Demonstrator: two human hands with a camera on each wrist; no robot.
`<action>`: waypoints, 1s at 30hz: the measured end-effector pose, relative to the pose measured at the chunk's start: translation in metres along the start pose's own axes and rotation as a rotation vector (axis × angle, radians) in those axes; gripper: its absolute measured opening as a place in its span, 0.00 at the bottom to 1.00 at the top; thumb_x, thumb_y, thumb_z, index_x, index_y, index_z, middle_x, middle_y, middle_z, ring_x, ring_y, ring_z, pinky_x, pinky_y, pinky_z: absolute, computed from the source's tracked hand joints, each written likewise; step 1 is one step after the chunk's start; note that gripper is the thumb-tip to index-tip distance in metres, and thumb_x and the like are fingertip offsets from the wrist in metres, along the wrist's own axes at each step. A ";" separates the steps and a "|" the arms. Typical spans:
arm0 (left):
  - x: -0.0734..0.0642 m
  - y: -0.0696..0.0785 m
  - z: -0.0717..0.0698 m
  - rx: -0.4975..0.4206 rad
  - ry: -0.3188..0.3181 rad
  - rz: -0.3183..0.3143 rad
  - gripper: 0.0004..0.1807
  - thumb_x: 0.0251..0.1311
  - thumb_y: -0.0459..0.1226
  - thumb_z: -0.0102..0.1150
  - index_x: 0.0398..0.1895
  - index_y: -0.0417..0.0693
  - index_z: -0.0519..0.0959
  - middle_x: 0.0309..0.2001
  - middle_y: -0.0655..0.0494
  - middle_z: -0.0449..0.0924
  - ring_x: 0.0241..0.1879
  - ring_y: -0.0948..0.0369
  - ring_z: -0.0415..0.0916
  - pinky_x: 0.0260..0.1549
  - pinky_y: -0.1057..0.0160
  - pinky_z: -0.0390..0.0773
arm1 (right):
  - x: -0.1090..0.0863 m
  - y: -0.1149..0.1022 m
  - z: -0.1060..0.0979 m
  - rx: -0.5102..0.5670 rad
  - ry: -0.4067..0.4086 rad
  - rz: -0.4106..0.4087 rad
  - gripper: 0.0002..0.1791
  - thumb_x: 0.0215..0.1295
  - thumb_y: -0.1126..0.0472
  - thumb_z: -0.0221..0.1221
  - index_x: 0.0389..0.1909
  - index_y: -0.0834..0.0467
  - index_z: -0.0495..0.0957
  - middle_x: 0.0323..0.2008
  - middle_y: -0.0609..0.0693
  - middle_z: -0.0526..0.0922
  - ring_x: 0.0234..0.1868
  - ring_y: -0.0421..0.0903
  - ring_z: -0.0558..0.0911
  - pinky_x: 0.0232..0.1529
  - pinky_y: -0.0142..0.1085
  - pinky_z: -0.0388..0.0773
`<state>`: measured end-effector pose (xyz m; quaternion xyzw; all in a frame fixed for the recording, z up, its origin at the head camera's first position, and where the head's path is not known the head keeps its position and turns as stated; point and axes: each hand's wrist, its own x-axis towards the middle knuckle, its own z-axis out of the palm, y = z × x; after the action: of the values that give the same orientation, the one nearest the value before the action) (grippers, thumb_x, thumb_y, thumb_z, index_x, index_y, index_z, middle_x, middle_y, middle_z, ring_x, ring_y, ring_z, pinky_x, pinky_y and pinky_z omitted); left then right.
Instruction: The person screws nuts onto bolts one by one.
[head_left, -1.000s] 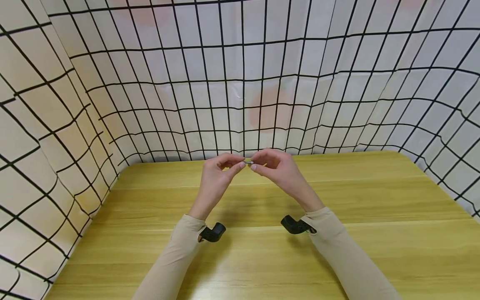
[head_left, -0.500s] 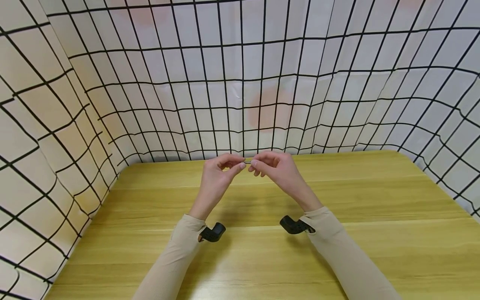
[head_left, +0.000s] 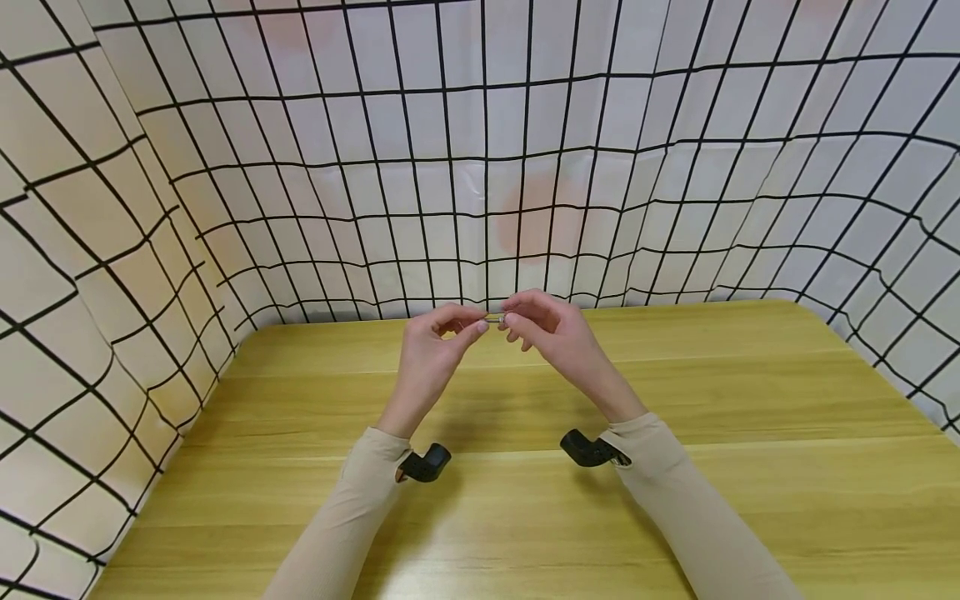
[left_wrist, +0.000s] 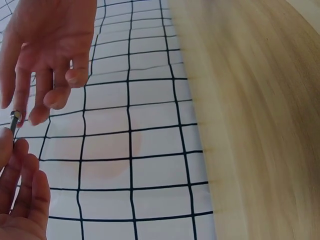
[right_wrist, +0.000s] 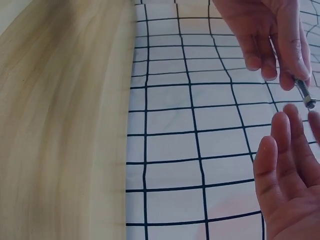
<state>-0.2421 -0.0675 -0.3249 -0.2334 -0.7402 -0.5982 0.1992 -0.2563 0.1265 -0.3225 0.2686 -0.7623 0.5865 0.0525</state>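
Above the far edge of the table, my left hand pinches a small metal bolt between thumb and index finger. The bolt lies roughly level, its threaded shank pointing at the other hand. A shiny nut sits at the end facing right, also seen as a ring in the left wrist view. Around that end is my right hand, its index finger raised and thumb apart from it. Its fingertips are right beside the nut; whether one touches it I cannot tell. The other fingers of the right hand spread loosely below.
A wood-grain table lies beneath both forearms. White cloth walls with a black grid stand behind it and at both sides. Each wrist carries a black camera mount over a beige sleeve.
My right thumb and index finger first pinched the nut end, closed further over it, then parted, with the index finger lifting. The left hand keeps its pinch on the bolt, almost still.
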 end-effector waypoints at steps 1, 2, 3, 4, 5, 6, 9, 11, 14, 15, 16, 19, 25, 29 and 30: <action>0.000 0.000 0.000 -0.001 0.003 0.001 0.06 0.60 0.27 0.65 0.39 0.32 0.85 0.37 0.45 0.85 0.34 0.55 0.75 0.36 0.61 0.74 | 0.000 0.000 0.000 -0.004 -0.002 -0.008 0.13 0.71 0.65 0.57 0.54 0.64 0.75 0.45 0.61 0.82 0.43 0.54 0.79 0.42 0.48 0.78; 0.000 0.000 0.000 -0.002 0.003 0.003 0.06 0.60 0.27 0.65 0.40 0.32 0.84 0.37 0.44 0.85 0.34 0.55 0.75 0.36 0.60 0.74 | -0.001 -0.001 0.000 -0.007 -0.005 -0.016 0.14 0.70 0.66 0.58 0.54 0.63 0.75 0.47 0.62 0.81 0.45 0.53 0.79 0.44 0.47 0.78; 0.000 0.001 -0.001 0.001 0.004 0.003 0.06 0.60 0.27 0.65 0.40 0.32 0.84 0.37 0.45 0.85 0.34 0.55 0.76 0.36 0.61 0.74 | -0.001 -0.001 0.000 -0.010 -0.007 -0.023 0.15 0.69 0.67 0.59 0.54 0.62 0.75 0.47 0.62 0.81 0.46 0.53 0.79 0.45 0.46 0.78; 0.000 0.001 -0.001 0.001 0.004 0.005 0.07 0.60 0.27 0.65 0.40 0.32 0.84 0.37 0.45 0.85 0.34 0.55 0.76 0.36 0.61 0.74 | -0.001 -0.002 0.000 -0.008 -0.010 -0.030 0.15 0.68 0.68 0.60 0.54 0.62 0.75 0.48 0.61 0.81 0.47 0.53 0.79 0.46 0.45 0.78; 0.000 0.001 -0.001 -0.002 0.003 0.006 0.07 0.60 0.27 0.65 0.40 0.31 0.84 0.37 0.45 0.85 0.34 0.55 0.76 0.36 0.61 0.74 | -0.001 -0.003 0.001 -0.010 -0.013 -0.040 0.15 0.67 0.68 0.60 0.53 0.63 0.75 0.48 0.62 0.80 0.47 0.52 0.78 0.47 0.44 0.78; 0.000 0.001 -0.001 -0.004 0.002 0.007 0.07 0.61 0.27 0.65 0.40 0.31 0.84 0.37 0.44 0.85 0.35 0.54 0.76 0.36 0.62 0.74 | -0.001 -0.003 0.001 -0.007 -0.016 -0.052 0.14 0.67 0.69 0.60 0.52 0.64 0.76 0.48 0.63 0.80 0.46 0.53 0.78 0.47 0.43 0.78; 0.000 0.000 -0.001 -0.013 0.000 0.008 0.07 0.61 0.27 0.65 0.40 0.31 0.84 0.38 0.44 0.85 0.35 0.54 0.76 0.36 0.64 0.73 | -0.001 -0.004 0.002 -0.004 -0.021 -0.077 0.11 0.66 0.71 0.60 0.48 0.68 0.77 0.46 0.63 0.79 0.45 0.53 0.79 0.46 0.41 0.79; 0.000 0.000 -0.001 -0.021 0.000 0.008 0.07 0.60 0.27 0.65 0.40 0.32 0.84 0.38 0.44 0.85 0.35 0.54 0.76 0.36 0.64 0.73 | -0.001 -0.004 0.002 -0.009 -0.019 -0.084 0.10 0.66 0.72 0.60 0.47 0.68 0.78 0.46 0.64 0.79 0.44 0.53 0.80 0.46 0.40 0.79; 0.000 0.001 -0.001 -0.029 0.000 0.010 0.06 0.60 0.27 0.65 0.39 0.32 0.84 0.39 0.44 0.85 0.35 0.54 0.77 0.36 0.64 0.74 | -0.001 -0.003 0.002 -0.011 -0.011 -0.066 0.09 0.67 0.71 0.60 0.47 0.68 0.78 0.46 0.62 0.80 0.44 0.52 0.81 0.46 0.39 0.78; 0.000 0.000 -0.001 -0.030 0.001 0.011 0.06 0.60 0.27 0.65 0.39 0.33 0.85 0.39 0.44 0.85 0.35 0.54 0.77 0.36 0.64 0.74 | -0.001 -0.003 0.002 -0.013 -0.008 -0.056 0.10 0.67 0.70 0.60 0.47 0.68 0.78 0.46 0.63 0.80 0.44 0.52 0.81 0.46 0.39 0.78; 0.000 0.000 0.000 -0.030 0.001 0.012 0.06 0.60 0.27 0.65 0.39 0.33 0.85 0.39 0.44 0.85 0.35 0.55 0.77 0.36 0.64 0.74 | -0.001 -0.003 0.002 -0.017 -0.004 -0.046 0.10 0.67 0.70 0.60 0.47 0.68 0.78 0.46 0.63 0.80 0.43 0.52 0.81 0.45 0.39 0.78; 0.001 0.000 0.000 -0.031 -0.001 0.013 0.05 0.60 0.27 0.65 0.39 0.34 0.85 0.38 0.45 0.85 0.34 0.56 0.77 0.35 0.64 0.74 | 0.001 0.007 0.001 -0.021 0.010 -0.017 0.11 0.67 0.67 0.62 0.48 0.66 0.79 0.47 0.62 0.81 0.42 0.52 0.81 0.44 0.39 0.78; 0.000 -0.001 0.001 -0.011 -0.012 0.014 0.06 0.60 0.27 0.65 0.39 0.33 0.85 0.37 0.45 0.85 0.34 0.56 0.76 0.35 0.65 0.73 | 0.003 0.028 -0.002 -0.043 0.025 0.004 0.11 0.67 0.60 0.63 0.47 0.59 0.82 0.46 0.53 0.82 0.42 0.49 0.82 0.43 0.41 0.78; -0.001 0.000 0.001 0.003 -0.014 0.015 0.05 0.60 0.27 0.65 0.38 0.34 0.85 0.36 0.46 0.85 0.33 0.56 0.75 0.34 0.65 0.73 | 0.003 0.030 -0.003 -0.044 0.019 -0.010 0.10 0.68 0.56 0.63 0.44 0.57 0.83 0.41 0.52 0.84 0.39 0.49 0.81 0.40 0.40 0.78; -0.001 0.000 0.001 0.003 -0.017 0.016 0.05 0.60 0.27 0.65 0.38 0.34 0.85 0.36 0.46 0.85 0.33 0.56 0.75 0.34 0.65 0.73 | 0.003 0.031 -0.003 -0.040 0.015 -0.015 0.10 0.68 0.56 0.63 0.43 0.57 0.83 0.40 0.53 0.84 0.38 0.49 0.81 0.40 0.41 0.78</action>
<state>-0.2418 -0.0670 -0.3257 -0.2439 -0.7409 -0.5936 0.1980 -0.2743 0.1336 -0.3471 0.2688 -0.7714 0.5728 0.0676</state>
